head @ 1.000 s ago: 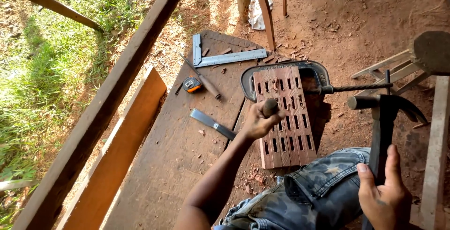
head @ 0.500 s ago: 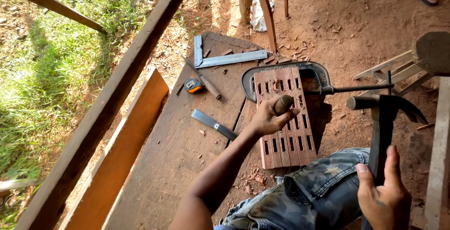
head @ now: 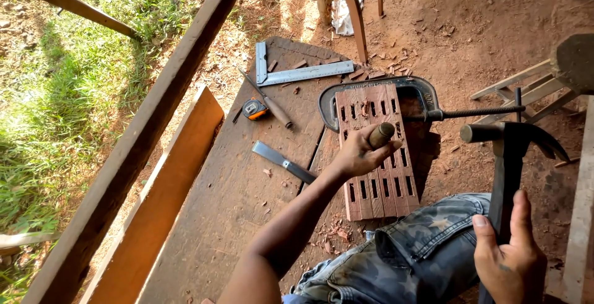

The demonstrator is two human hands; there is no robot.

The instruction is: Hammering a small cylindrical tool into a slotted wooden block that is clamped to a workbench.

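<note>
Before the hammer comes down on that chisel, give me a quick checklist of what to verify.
1. Left hand wrapped around the chisel handle: ok.
2. Right hand gripping the hammer, head raised: ok.
3. C-clamp around the slotted wood panel: ok; tightness cannot tell.
4. Chisel tip seated in a slot: cannot tell, hand hides it.
5. Loose flat chisel and tape measure lie apart from the panel: ok.
6. Fingers clear of the handle's struck end: ok.

The left hand [head: 359,155] grips a wooden-handled chisel [head: 381,134] over the slotted wood panel [head: 377,155], clamped at the bench [head: 235,199] right edge. The right hand [head: 510,257] holds a claw hammer [head: 507,149] raised beside it.
</note>
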